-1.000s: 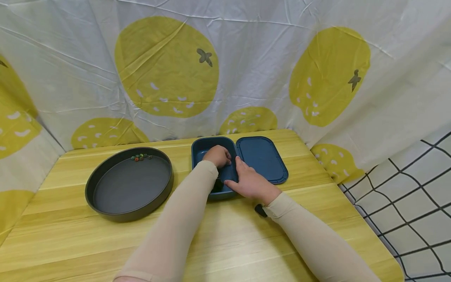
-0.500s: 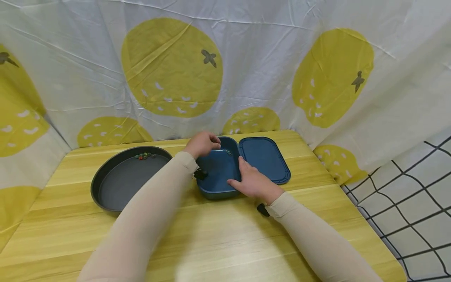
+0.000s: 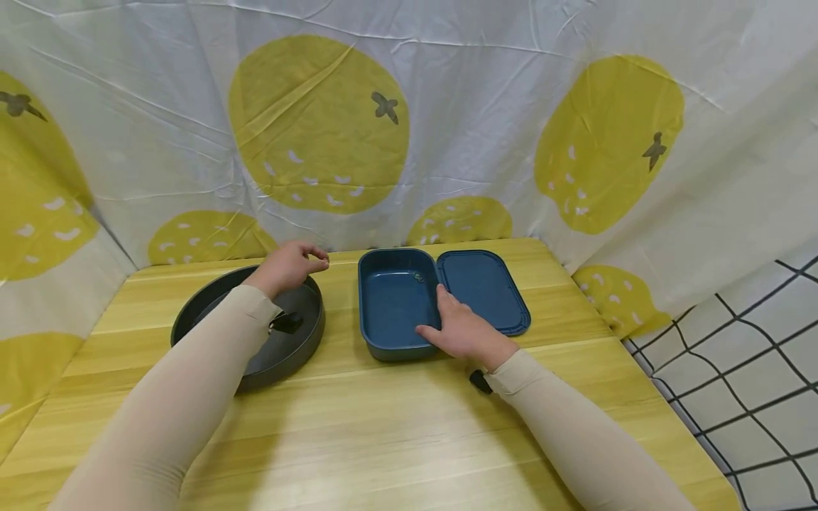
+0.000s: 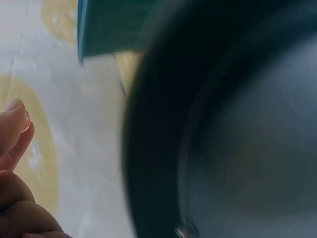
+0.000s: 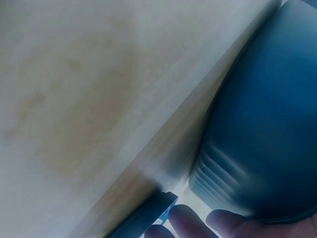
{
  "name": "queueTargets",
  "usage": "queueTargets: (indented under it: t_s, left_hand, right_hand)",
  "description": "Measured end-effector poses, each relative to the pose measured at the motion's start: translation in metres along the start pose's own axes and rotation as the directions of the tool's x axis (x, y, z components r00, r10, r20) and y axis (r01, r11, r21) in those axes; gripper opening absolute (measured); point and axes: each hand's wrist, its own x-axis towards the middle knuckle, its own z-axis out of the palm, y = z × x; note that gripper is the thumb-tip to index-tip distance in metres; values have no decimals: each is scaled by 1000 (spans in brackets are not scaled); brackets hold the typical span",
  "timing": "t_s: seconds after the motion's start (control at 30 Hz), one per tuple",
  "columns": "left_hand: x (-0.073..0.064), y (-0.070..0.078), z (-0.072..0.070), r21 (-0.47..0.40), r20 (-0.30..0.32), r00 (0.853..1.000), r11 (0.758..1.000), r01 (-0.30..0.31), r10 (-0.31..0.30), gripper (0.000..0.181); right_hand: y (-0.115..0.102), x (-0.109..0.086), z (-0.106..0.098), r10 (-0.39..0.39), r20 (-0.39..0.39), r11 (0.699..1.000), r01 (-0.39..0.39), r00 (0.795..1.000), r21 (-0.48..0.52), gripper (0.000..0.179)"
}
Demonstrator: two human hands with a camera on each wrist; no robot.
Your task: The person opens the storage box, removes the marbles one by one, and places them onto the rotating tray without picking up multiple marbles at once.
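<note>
My left hand (image 3: 287, 267) is over the back right of a round dark grey pan (image 3: 313, 333), with thumb and forefinger pinched together. In the left wrist view a small clear, reddish glass marble (image 4: 26, 121) shows between those fingertips. Another marble (image 4: 186, 229) lies inside the pan near its wall. My right hand (image 3: 466, 333) rests against the right side of a blue rectangular box (image 3: 396, 353), its fingers fairly straight along the side and the thumb at the front right rim. A few small marbles (image 3: 418, 277) sit in the box's back right corner.
A flat blue lid (image 3: 481, 291) lies on the wooden table (image 3: 396, 433), right beside the box. Behind stands a white curtain (image 3: 460, 106) with yellow fruit prints. Dark grid lines mark the white cloth at the right. A black wrist device (image 3: 286, 323) hangs under the left wrist.
My left hand came up out of the box and moved left to above the pan, pinching a marble. The right hand stays at the box's side. The view shifted slightly.
</note>
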Motion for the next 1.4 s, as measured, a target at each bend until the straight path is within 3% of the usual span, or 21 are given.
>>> queueTargets:
  t_s: [0.33, 0.67, 1.0, 1.4]
  left_hand:
    - [-26, -52, -22, -2, -21, 997, 997, 80, -80, 41]
    - [-44, -87, -30, 75, -77, 993, 993, 92, -86, 39]
    - [-48, -101, -31, 116, -70, 993, 988, 103, -95, 40]
    - [-48, -107, -30, 85, -53, 991, 988, 127, -123, 42]
  right_hand:
    - [1, -1, -1, -3, -2, 1000, 3, 1000, -6, 107]
    - [2, -1, 0, -7, -7, 1000, 7, 1000, 2, 108]
    - [1, 0, 1, -8, -15, 1000, 8, 1000, -7, 107]
    - [-1, -1, 1, -7, -16, 1000, 7, 1000, -9, 106]
